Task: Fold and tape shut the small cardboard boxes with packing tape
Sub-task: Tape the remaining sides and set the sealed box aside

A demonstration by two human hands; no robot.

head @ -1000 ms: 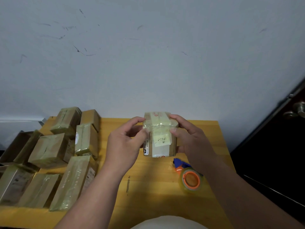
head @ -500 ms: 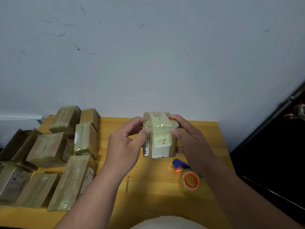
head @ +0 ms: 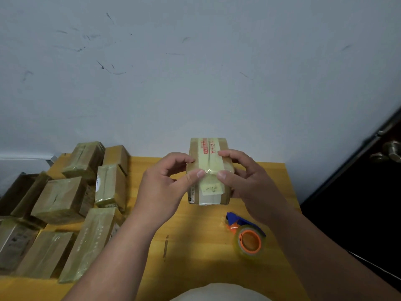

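dim even light, soft focus, wide-angle edge warping

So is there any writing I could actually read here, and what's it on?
Red print on the held box, top face: too blurred to read.
Handwriting on its yellow note: too small to read.
Dark print on the taped boxes at left: unreadable.
Tape dispenser: no text visible.

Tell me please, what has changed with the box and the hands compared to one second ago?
The box has tipped: its taped top now faces the camera more, showing red print. Both thumbs have slid toward each other onto the tape at the front edge. The left hand and right hand keep holding the box. The tape dispenser, the taped boxes and the table stayed as they were.
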